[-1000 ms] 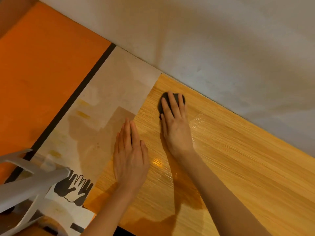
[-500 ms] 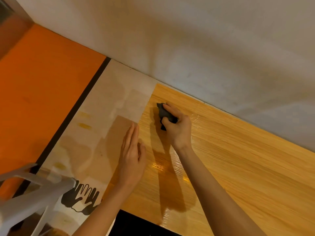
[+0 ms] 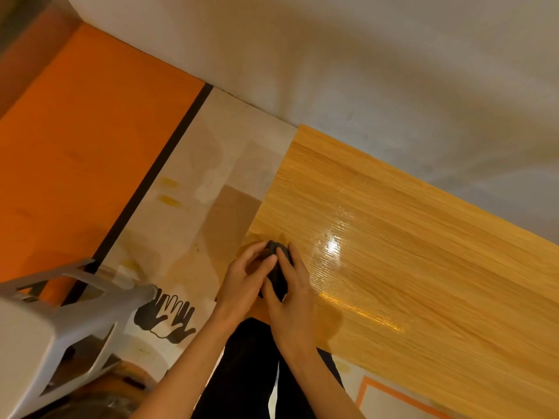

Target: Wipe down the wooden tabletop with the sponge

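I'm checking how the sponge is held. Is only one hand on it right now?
No. Both the left hand and the right hand are closed around the dark sponge at the tabletop's near-left corner.

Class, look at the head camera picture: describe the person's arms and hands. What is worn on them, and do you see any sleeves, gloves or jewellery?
Both the left hand and the right hand are bare, with no gloves. No rings, watch or bracelets show. The forearms are uncovered as far as the frame shows them, so no sleeves are visible. The fingers are slender with short nails. Below the arms, dark trousers can be seen.
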`<state>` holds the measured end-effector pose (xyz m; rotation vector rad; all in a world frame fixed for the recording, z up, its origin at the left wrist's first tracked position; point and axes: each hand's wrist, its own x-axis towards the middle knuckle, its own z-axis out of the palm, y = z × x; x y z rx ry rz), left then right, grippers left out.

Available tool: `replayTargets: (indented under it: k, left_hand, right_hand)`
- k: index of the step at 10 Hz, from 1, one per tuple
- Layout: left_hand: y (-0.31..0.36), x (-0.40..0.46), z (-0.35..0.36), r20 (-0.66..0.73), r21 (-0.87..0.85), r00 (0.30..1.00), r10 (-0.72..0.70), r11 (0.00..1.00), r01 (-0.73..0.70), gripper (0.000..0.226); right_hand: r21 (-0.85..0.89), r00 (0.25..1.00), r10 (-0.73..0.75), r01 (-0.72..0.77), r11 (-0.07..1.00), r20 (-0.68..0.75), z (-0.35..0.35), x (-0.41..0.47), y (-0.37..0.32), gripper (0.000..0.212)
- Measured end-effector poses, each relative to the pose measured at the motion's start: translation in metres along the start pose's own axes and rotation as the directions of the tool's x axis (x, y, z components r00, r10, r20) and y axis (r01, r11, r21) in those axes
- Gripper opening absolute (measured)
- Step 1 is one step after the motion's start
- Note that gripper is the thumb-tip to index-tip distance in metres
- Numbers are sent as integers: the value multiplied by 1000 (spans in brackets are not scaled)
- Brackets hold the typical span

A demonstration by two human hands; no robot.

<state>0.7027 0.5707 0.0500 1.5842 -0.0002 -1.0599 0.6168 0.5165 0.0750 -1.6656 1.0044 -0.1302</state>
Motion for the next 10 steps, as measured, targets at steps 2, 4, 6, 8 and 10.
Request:
replayTargets:
  k: [2,4,6,8,10]
  left_hand:
    - [-20,5,-16,-26,161,996,88,983,-83,39]
    - [-33,-5,-21,-41,726,839,542,594,-348,27]
    - [-45,-8,-17,171,785,806,566,417,-459,37]
    - [-47,-7,-15,257,894,855,450,224,-387,36]
    - [-10,-28,-3,120,824,921,371,481,-300,39]
  right_hand:
    - [-284,991,-129,130,950,23,2,-12,19,46]
    - [-621,943,-241,332,710,229,16,-12,49,51]
    - [-690,894,-226,443,573,387,-4,-21,61,72]
    - [-548,834,-215,505,667,508,-46,-11,61,60]
    - [-378,955,-186,264,887,229,-135,-22,34,41]
